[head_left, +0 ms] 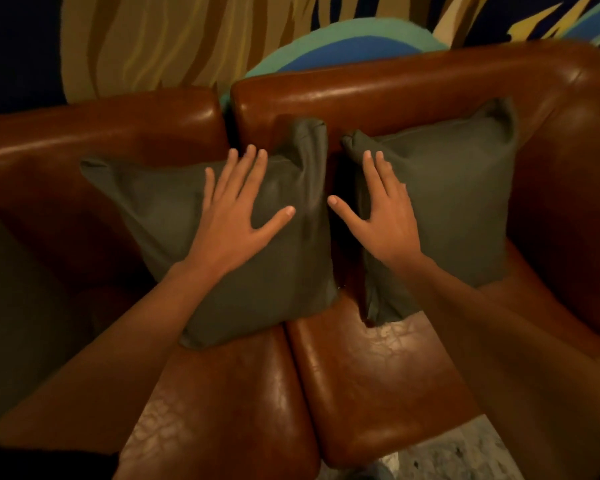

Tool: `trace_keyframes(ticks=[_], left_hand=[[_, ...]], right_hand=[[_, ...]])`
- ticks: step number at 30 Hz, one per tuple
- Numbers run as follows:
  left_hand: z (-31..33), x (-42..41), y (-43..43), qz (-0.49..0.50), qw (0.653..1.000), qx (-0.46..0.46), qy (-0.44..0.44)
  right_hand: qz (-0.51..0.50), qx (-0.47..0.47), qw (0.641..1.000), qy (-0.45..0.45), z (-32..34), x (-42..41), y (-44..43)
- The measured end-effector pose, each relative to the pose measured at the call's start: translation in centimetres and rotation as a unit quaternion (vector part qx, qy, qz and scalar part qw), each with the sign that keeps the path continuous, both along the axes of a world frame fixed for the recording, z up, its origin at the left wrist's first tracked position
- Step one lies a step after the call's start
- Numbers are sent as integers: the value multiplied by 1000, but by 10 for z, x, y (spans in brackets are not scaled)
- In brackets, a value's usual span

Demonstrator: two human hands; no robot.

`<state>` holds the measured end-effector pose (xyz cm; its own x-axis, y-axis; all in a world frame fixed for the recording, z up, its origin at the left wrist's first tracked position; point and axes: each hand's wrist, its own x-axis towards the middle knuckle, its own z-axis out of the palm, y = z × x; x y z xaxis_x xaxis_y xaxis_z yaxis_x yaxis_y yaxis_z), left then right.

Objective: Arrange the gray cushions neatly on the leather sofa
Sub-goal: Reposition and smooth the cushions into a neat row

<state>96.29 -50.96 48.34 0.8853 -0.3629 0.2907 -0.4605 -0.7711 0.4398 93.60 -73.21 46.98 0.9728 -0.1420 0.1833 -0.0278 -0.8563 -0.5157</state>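
Note:
Two gray cushions lean side by side against the backrest of the brown leather sofa. My left hand lies flat with spread fingers on the left cushion. My right hand rests flat, fingers apart, on the inner edge of the right cushion. A narrow dark gap separates the two cushions over the seam between the seat pads. Neither hand grips anything.
A third gray cushion shows at the far left edge on the seat. The sofa's armrest rises at the right. Behind the backrest is a wall with a colourful mural. Speckled floor shows at the bottom.

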Motion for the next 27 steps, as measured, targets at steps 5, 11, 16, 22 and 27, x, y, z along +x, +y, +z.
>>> trace_keyframes(ticks=[5,11,16,22,27], left_hand=[[0,-8,-52,-76,996,-15,38],[-5,-25,-120,-50,995,-50,69],[-12,-45,-174,29,991,-70,109],[-18,-58,-219,87,987,-59,120],[-26,-50,-234,110,984,-49,132]], right_hand=[[19,-62,998,-9,3,-20,-53],[16,-88,996,-1,1,-41,-138],[35,-88,995,23,1,-52,-209],[50,-102,993,39,2,-50,-276],[36,-96,993,52,-3,-31,-299]])
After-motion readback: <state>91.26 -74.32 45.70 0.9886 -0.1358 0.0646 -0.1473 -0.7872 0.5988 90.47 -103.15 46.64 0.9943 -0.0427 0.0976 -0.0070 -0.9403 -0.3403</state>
